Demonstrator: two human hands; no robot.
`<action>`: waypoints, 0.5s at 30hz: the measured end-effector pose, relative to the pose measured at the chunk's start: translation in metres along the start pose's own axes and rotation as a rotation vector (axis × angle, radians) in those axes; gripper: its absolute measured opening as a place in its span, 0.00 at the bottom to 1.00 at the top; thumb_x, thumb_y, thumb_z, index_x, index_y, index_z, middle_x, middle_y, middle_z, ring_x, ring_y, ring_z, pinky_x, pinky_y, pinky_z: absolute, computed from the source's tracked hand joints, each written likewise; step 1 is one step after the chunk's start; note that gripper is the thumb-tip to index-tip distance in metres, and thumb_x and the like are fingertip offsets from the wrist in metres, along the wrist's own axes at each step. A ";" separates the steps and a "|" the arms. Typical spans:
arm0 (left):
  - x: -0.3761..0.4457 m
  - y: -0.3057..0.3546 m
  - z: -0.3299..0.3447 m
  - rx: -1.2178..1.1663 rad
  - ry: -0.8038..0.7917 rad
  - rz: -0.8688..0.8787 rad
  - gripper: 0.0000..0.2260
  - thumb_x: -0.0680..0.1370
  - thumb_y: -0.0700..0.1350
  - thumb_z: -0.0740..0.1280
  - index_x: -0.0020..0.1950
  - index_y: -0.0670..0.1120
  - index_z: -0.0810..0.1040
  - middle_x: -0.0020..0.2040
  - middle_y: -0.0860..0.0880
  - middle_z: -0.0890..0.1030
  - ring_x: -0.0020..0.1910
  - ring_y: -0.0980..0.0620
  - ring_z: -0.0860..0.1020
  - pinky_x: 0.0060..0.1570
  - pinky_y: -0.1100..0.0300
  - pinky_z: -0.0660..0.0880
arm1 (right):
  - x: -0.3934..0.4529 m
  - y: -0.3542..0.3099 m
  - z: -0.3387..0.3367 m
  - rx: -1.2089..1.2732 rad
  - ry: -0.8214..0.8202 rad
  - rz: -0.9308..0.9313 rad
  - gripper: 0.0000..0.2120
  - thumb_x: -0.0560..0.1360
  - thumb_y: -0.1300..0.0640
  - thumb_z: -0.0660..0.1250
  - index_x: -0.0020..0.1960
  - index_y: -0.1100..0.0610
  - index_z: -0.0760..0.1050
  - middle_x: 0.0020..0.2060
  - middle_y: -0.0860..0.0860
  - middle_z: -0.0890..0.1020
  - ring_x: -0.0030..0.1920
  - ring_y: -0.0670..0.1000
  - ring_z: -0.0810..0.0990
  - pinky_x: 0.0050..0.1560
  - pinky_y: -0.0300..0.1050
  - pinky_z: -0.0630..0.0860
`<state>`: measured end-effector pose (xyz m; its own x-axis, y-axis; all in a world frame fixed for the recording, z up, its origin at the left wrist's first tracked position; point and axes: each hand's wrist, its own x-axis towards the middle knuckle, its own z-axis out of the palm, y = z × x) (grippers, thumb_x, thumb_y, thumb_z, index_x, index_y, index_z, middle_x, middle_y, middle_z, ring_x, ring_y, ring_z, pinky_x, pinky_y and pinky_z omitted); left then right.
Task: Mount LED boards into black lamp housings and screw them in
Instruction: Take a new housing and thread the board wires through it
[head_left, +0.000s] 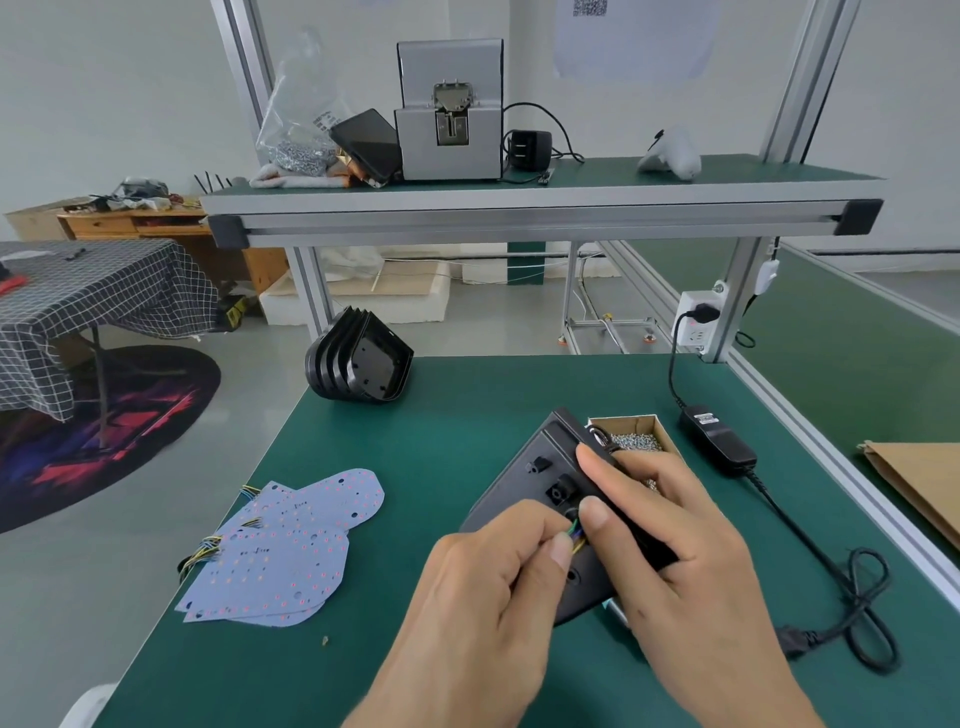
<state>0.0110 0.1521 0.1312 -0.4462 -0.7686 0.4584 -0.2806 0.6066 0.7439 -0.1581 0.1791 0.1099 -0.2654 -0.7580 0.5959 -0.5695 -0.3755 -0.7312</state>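
Black lamp housing (545, 499) is gripped by the right hand (670, 535), tilted so the left hand (493, 577) can pinch the wires (574, 538) through its hole. Left of the housing wait LED boards (291, 551); behind it, a screw box (636, 434) and stacked housings (358, 364).

Head view, down over workbench (363, 467)

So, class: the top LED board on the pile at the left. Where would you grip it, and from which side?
Grip the top LED board by its rounded far end, coming from the right. That end overhangs the boards beneath and bears no wires; the wire bundles sprout from the left edge, so pinch bare edge, not LEDs.
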 end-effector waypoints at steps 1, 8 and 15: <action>0.000 0.000 0.001 -0.009 0.008 -0.006 0.09 0.83 0.51 0.62 0.44 0.52 0.75 0.29 0.56 0.67 0.28 0.56 0.63 0.29 0.68 0.59 | 0.000 0.000 0.000 -0.004 -0.015 0.005 0.15 0.81 0.44 0.70 0.66 0.42 0.82 0.59 0.42 0.79 0.59 0.45 0.80 0.54 0.25 0.70; 0.004 -0.009 -0.014 -0.394 0.061 -0.161 0.14 0.77 0.58 0.64 0.45 0.49 0.81 0.29 0.57 0.64 0.29 0.55 0.60 0.31 0.65 0.59 | 0.004 0.035 -0.020 0.510 -0.390 0.078 0.41 0.76 0.29 0.68 0.83 0.44 0.61 0.80 0.47 0.67 0.81 0.52 0.64 0.75 0.43 0.65; 0.002 -0.009 -0.017 -0.535 -0.015 -0.194 0.16 0.76 0.60 0.67 0.43 0.46 0.79 0.26 0.54 0.62 0.27 0.52 0.59 0.29 0.62 0.59 | 0.001 0.043 0.001 0.595 -0.487 0.102 0.48 0.79 0.35 0.69 0.86 0.54 0.47 0.83 0.54 0.60 0.83 0.58 0.58 0.77 0.55 0.61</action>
<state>0.0274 0.1421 0.1339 -0.4426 -0.8503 0.2848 0.1094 0.2640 0.9583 -0.1823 0.1615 0.0787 0.1561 -0.9013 0.4040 -0.0108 -0.4105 -0.9118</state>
